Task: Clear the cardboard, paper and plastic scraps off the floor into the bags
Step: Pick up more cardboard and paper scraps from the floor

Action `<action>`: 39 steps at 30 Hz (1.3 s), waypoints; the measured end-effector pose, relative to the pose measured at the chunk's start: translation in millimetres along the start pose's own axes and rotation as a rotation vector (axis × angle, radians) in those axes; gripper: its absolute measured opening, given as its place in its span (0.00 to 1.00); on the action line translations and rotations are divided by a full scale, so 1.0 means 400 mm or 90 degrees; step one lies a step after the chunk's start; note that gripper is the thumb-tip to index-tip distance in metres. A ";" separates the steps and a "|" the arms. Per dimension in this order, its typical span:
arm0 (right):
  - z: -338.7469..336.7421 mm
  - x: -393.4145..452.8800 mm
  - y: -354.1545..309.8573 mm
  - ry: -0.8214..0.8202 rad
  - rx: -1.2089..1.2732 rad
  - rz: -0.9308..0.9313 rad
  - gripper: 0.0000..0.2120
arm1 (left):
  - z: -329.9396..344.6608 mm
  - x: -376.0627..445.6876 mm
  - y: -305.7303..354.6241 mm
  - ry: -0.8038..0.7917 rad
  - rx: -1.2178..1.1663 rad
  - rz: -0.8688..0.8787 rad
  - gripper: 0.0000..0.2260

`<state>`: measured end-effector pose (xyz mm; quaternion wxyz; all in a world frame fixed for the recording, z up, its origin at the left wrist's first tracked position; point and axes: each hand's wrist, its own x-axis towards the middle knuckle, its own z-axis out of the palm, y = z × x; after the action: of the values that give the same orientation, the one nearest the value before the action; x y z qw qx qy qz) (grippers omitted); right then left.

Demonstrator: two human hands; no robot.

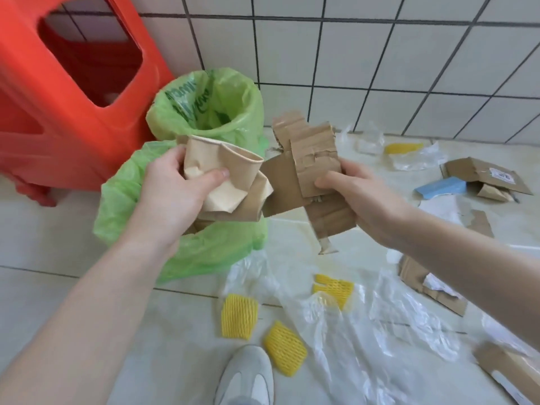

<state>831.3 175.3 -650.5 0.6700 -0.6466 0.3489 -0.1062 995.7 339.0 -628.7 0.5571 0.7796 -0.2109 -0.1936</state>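
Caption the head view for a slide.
Left hand grips crumpled paper cups, right hand grips cardboard scraps above two green bags.

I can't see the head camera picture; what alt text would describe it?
A person's left hand grips crumpled brown paper and the right hand grips torn cardboard pieces above two open green bags. Yellow foam nets, clear plastic and more cardboard litter the tiled floor beside a red stool.
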 end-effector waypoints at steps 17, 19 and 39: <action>0.304 0.204 -0.142 -0.122 -0.291 -0.043 0.15 | -0.155 0.075 -0.162 0.222 0.378 0.081 0.07; 0.329 0.220 -0.139 -0.121 -0.391 -0.102 0.17 | -0.143 0.072 -0.163 0.190 0.386 0.088 0.09; 0.422 0.226 -0.110 -0.132 -0.629 -0.242 0.12 | -0.094 0.137 -0.246 -0.180 0.618 -0.083 0.41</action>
<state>1013.4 249.0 -652.4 0.2860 -0.9436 0.1662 0.0153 1073.0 367.1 -714.4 0.0838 0.9263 -0.3007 -0.2111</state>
